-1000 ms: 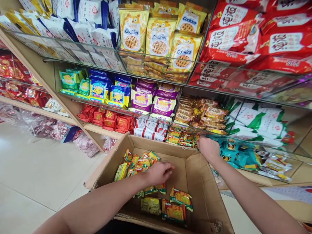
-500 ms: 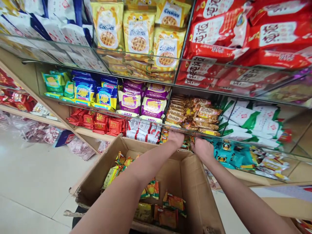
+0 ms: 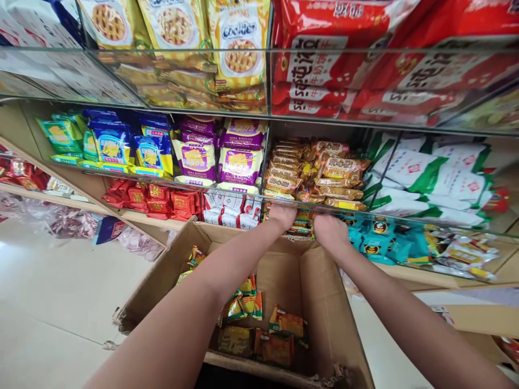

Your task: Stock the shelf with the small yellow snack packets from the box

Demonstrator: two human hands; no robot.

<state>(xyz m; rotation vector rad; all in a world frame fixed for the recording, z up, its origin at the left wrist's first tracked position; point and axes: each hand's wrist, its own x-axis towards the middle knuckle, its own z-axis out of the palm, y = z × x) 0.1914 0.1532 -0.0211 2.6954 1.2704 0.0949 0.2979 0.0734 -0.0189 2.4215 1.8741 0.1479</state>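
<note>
Both of my hands reach into the lowest shelf section, under the glass edge of the shelf above. My left hand (image 3: 284, 217) is at the left of a stack of small orange-and-green snack packets (image 3: 302, 220). At the right of that stack is my right hand (image 3: 329, 231), its back toward me. The fingers of both hands are hidden by the shelf and the packets. Below my forearms stands an open cardboard box (image 3: 324, 302). Scattered inside it are several small snack packets (image 3: 287, 323) in orange, yellow and green.
Teal packets (image 3: 375, 243) lie right of my hands, white-and-red packets (image 3: 233, 209) to the left. Brown-wrapped biscuits (image 3: 340, 168) and purple soda biscuits (image 3: 241, 165) fill the shelf above. A glass shelf edge (image 3: 227, 195) runs just over my hands. Pale tiled floor (image 3: 52, 302) lies left.
The view has moved closer to the shelves and tilted slightly. Both hands stay at the small packets in the lowest section, with the right hand pushed a little farther under the glass edge.
</note>
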